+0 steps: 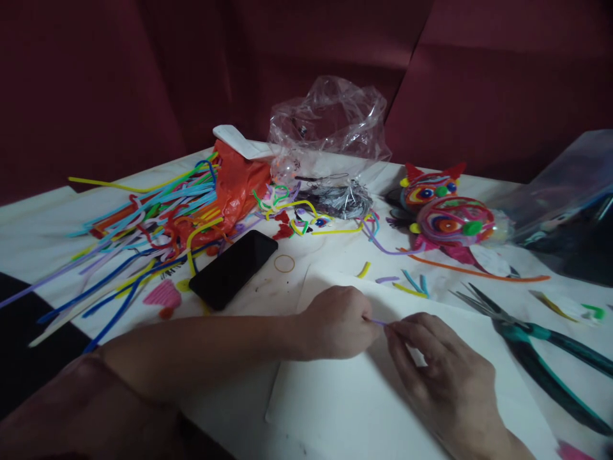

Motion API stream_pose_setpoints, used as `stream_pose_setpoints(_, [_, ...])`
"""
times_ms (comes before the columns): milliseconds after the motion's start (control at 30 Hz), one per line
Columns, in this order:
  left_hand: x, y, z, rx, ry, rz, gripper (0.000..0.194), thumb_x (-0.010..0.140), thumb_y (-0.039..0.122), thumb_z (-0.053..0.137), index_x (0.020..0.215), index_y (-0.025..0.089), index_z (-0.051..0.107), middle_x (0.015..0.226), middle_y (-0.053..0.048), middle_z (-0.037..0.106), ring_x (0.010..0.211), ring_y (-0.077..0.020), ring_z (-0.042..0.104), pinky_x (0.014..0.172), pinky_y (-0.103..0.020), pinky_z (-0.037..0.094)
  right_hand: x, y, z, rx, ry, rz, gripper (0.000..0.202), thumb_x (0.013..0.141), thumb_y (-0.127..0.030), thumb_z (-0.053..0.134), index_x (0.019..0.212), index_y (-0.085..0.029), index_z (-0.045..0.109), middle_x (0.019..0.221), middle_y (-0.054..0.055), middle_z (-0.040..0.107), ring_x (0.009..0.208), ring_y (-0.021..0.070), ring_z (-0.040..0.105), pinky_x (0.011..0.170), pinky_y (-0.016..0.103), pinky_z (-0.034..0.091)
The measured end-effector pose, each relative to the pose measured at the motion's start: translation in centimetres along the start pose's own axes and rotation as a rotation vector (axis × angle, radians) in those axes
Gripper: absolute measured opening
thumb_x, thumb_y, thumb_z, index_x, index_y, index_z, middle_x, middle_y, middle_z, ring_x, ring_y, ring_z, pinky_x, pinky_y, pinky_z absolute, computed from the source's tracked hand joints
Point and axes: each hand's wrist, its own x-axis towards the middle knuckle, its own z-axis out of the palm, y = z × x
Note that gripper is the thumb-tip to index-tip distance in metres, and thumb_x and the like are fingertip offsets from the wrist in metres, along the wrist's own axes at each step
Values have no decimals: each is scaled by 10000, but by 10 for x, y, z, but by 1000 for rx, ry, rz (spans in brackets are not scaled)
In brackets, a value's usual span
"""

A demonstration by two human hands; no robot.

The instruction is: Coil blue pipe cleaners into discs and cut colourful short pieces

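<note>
A short purple pipe cleaner is stretched between my two hands, above a white sheet of paper. My left hand is closed in a fist around one end, which its fingers hide. The thumb and fingertips of my right hand pinch the other end. Behind the hands, short cut pieces in yellow, purple and light blue lie at the paper's far edge. Green-handled pliers rest with their jaws apart, right of my right hand.
A black phone lies beyond my left forearm. Many coloured pipe cleaners spill from an orange bag at the left. At the back are a clear plastic bag and two decorated figures. An orange strip lies before them.
</note>
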Motion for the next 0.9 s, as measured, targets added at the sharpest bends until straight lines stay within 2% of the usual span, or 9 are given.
stream_pose_setpoints(133, [1, -3, -5, -182, -169, -150, 169, 661, 230, 452, 519, 152, 502, 447, 29, 472, 453, -71, 432, 436, -193, 286, -1, 4, 0, 12, -25, 37, 143, 859, -216, 464, 756, -174, 554, 678, 10, 549, 586, 121, 520, 502, 217, 394])
stream_pose_setpoints(233, [2, -5, -12, -239, -244, -144, 247, 720, 339, 445, 582, 151, 528, 477, 22, 506, 441, -76, 459, 424, -189, 323, -2, 9, -2, 96, -96, 156, 156, 853, -244, 467, 729, -201, 551, 646, -7, 548, 523, 117, 505, 451, 206, 392])
stream_pose_setpoints(300, [4, -5, -15, -230, -189, -73, 254, 733, 361, 447, 618, 150, 529, 518, 18, 526, 459, -77, 472, 430, -189, 333, -1, 13, -2, 148, -154, 247, 166, 843, -266, 474, 706, -212, 551, 627, -14, 550, 500, 119, 499, 427, 205, 390])
stream_pose_setpoints(400, [6, -9, -10, -253, -56, 13, 136, 690, 284, 519, 681, 149, 528, 594, 11, 562, 539, -82, 517, 469, -179, 351, 0, 14, -2, 182, -192, 297, 168, 826, -282, 487, 691, -217, 562, 621, -14, 559, 519, 127, 521, 440, 205, 407])
stream_pose_setpoints(533, [8, -16, 1, -335, -82, 10, 76, 669, 190, 493, 728, 154, 525, 574, 21, 551, 524, -86, 525, 454, -177, 363, 0, 11, -1, 234, -209, 329, 165, 825, -293, 487, 702, -217, 566, 645, -4, 567, 556, 139, 535, 458, 213, 421])
stream_pose_setpoints(633, [8, -18, 2, -313, -80, 23, 100, 662, 153, 469, 741, 159, 529, 566, 25, 548, 516, -87, 522, 454, -182, 367, 0, 10, -1, 243, -193, 307, 163, 835, -294, 474, 723, -217, 564, 663, 2, 571, 566, 143, 537, 459, 220, 425])
stream_pose_setpoints(800, [9, -18, -3, -186, 85, 24, 71, 679, 147, 498, 739, 158, 534, 584, 18, 561, 546, -81, 509, 509, -186, 355, -3, 17, 1, 107, -92, 234, 116, 840, -310, 495, 832, -220, 568, 762, 15, 596, 654, 156, 575, 536, 240, 459])
stream_pose_setpoints(900, [10, -20, -2, -110, 122, 6, 49, 681, 154, 515, 725, 160, 538, 586, 18, 561, 545, -82, 491, 510, -188, 338, -5, 18, 4, 63, -92, 186, 133, 846, -318, 487, 829, -217, 573, 790, 25, 594, 698, 167, 583, 555, 250, 472])
